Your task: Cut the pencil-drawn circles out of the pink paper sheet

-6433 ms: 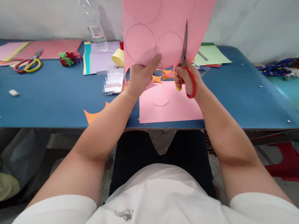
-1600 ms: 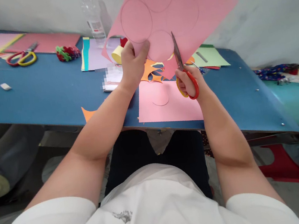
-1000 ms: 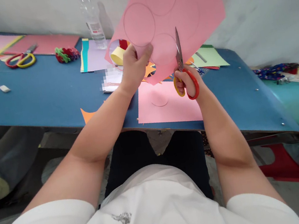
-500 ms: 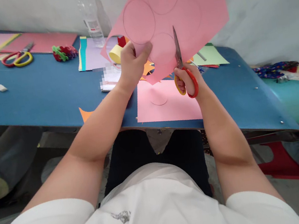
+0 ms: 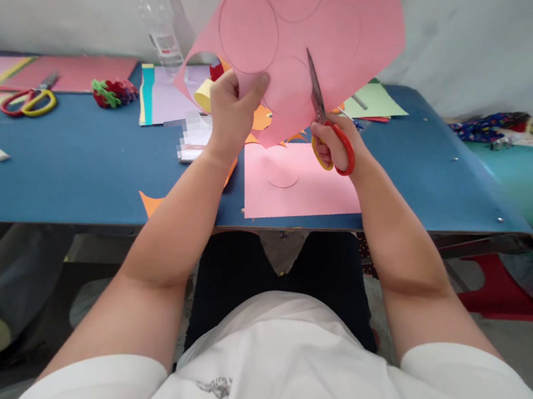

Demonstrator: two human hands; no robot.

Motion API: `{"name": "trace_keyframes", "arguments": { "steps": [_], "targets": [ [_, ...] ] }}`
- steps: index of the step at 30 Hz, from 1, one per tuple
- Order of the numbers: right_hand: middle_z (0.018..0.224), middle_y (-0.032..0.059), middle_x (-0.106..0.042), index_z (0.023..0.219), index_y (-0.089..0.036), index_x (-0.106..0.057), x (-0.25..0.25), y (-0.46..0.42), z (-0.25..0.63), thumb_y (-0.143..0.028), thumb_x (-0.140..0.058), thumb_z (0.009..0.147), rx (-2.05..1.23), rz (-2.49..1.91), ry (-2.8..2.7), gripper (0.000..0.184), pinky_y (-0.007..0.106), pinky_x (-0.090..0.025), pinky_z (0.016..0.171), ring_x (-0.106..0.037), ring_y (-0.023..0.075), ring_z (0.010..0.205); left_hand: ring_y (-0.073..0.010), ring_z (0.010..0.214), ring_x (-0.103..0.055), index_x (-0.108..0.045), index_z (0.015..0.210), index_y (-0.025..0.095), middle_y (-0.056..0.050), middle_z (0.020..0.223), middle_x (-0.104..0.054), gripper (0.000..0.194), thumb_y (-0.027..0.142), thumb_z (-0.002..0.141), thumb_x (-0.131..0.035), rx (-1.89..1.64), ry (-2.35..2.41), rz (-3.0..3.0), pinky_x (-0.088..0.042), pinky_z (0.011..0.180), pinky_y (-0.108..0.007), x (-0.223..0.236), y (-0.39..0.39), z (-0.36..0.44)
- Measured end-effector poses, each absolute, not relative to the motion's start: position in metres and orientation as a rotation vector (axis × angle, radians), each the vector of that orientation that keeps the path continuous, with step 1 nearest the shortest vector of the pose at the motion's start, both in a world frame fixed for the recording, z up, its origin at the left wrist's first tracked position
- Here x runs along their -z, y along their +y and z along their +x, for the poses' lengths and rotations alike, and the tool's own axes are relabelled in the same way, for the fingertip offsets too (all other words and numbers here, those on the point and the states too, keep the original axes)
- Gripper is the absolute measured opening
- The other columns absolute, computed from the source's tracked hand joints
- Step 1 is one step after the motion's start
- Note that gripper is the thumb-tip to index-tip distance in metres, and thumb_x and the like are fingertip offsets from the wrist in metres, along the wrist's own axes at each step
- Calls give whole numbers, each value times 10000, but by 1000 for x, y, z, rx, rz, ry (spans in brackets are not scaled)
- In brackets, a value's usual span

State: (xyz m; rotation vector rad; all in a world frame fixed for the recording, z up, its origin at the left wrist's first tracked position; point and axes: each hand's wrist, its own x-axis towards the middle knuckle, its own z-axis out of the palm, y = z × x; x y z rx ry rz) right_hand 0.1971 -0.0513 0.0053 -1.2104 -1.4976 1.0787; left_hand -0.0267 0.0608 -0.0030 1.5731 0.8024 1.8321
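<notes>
**Holding: one pink sheet (image 5: 342,5), one pair of scissors (image 5: 316,94)**

Sheet, at one o'clock: probably light, bendy, easily creased; best gripped by its margin. Your left hand (image 5: 233,114): fingers closed, pinching its lower-left part. Your right hand (image 5: 333,145): fingers curled through the scissors' handles. Worktop (image 5: 64,171): blue, bearing coloured papers (image 5: 74,71). Room: pale wall (image 5: 76,20) ahead; red stool (image 5: 515,301), four o'clock.

The raised pink sheet (image 5: 336,33) is matt, smooth paper. The scissors (image 5: 320,113) pair shiny metal blades with smooth plastic-looking handles. A clear, glossy plastic bottle (image 5: 156,24) stands by a smooth blue surface (image 5: 79,168).
</notes>
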Motion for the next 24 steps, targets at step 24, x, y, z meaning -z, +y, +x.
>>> {"name": "trace_keyframes", "arguments": {
  "steps": [24],
  "targets": [
    [566, -78, -345, 790, -283, -474, -12, -58, 192, -543, -862, 883, -1076, -1239, -1457, 476, 261, -227, 380, -288, 95, 446, -278, 756, -366, -416, 574, 367, -35, 627, -335, 874, 1148, 540, -806, -1834, 834, 1612, -333, 685, -467, -8, 64, -35]
  ]
}}
